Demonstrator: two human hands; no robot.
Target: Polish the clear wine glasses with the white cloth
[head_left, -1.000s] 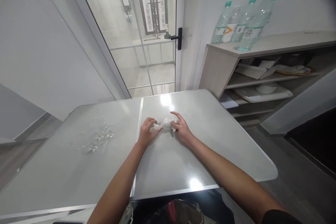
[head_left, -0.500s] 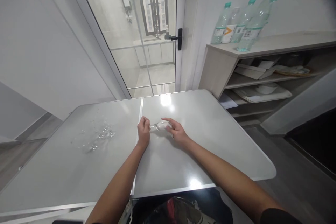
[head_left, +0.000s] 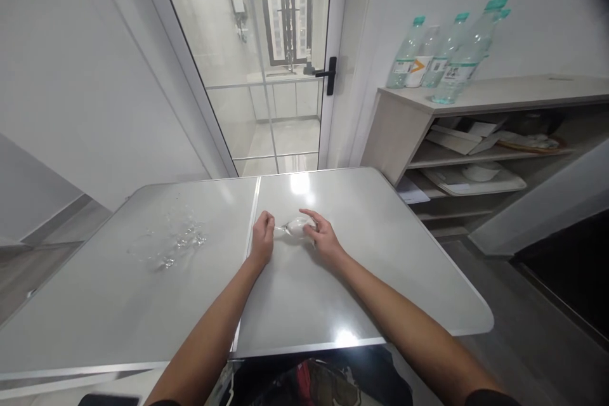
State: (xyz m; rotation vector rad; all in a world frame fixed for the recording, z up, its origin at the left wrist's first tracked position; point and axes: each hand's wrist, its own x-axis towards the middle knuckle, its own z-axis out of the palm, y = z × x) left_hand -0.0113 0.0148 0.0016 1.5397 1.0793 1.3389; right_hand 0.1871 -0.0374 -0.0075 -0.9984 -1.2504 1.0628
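Observation:
A clear stemmed glass (head_left: 295,227) is held sideways between my hands, low over the pale table (head_left: 304,304). My left hand (head_left: 263,236) is closed round its stem end at the left, hiding that end. The fingers and thumb of my right hand (head_left: 323,235) curve about the wide bowl end on the right. Something whitish shows in or through the bowl; I cannot tell which. To the left lie several clear, shiny pieces (head_left: 190,236), whose exact shapes are hard to make out.
A metal seam (head_left: 252,209) crosses the table. Beyond it stands a glass door (head_left: 266,108) with a black handle (head_left: 332,76). Several bottles (head_left: 461,63) stand on a shelf unit (head_left: 404,127) at the right. A dark object (head_left: 108,400) lies at the bottom left edge.
The camera view has tilted slightly, so the door and bottles sit lower in the picture. Both hands keep their hold on the glass, with little visible movement.

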